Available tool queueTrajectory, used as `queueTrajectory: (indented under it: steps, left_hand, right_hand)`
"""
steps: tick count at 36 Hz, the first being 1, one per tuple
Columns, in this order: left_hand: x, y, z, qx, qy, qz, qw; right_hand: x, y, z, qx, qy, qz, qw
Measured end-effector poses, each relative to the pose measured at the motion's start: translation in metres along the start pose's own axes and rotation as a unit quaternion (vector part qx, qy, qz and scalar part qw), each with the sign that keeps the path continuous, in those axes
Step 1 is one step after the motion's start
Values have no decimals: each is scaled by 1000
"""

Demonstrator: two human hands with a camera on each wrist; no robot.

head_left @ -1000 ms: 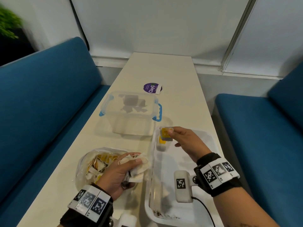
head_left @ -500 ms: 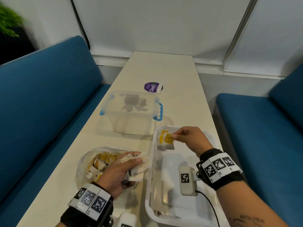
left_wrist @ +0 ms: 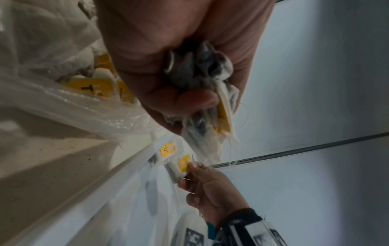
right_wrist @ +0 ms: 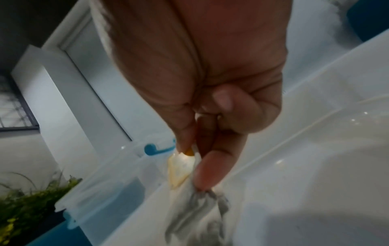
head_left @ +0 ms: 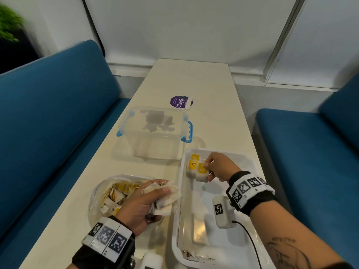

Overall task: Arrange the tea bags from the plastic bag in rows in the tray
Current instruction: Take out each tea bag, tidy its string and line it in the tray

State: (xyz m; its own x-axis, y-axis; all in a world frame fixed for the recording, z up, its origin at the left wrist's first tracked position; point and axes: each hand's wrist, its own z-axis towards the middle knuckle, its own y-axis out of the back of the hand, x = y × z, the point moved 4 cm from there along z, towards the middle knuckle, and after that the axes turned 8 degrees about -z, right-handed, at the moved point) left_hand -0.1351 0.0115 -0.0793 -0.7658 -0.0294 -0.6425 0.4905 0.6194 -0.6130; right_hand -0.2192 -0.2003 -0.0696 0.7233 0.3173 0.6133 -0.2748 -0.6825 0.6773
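Long narrow cream worktop (head_left: 194, 84) runs toward a plain white wall (head_left: 184, 26). Blue upholstered bench seats flank it, left (head_left: 48, 113) and right (head_left: 310, 152). Green leafy plant (head_left: 7, 24) top left, blurred. Grey slanted window frame strip (head_left: 281, 39) at right. Soft even light.

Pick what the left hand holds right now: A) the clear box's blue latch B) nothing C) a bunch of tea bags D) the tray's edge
C: the left hand grips a bunch of tea bags over the plastic bag, beside the tray.
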Motion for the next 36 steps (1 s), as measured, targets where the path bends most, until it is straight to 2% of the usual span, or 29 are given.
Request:
queueTrajectory:
  steps: [6, 21, 25, 31, 33, 36]
  left_hand:
    - [-1, -4, 0, 5, -1, 6, 1000]
    - [-3, -3, -1, 5, -9, 33, 999]
    - [-2, -2, -1, 6, -15, 50, 999]
    - [-2, -3, -3, 9, -20, 62, 998]
    - [-2, -4, -3, 9, -19, 54, 998]
    - [0, -5, -3, 9, -16, 46, 999]
  right_hand:
    - [-1, -19, 17, 30, -17, -15, 999]
    - [1, -41, 39, 17, -30, -78, 996]
    - [0, -37, 37, 1, -29, -39, 999]
    - [8, -8, 14, -61, 15, 60, 996]
    - [13, 2, 1, -48, 35, 78, 995]
    - [25, 10, -26, 17, 88, 110, 990]
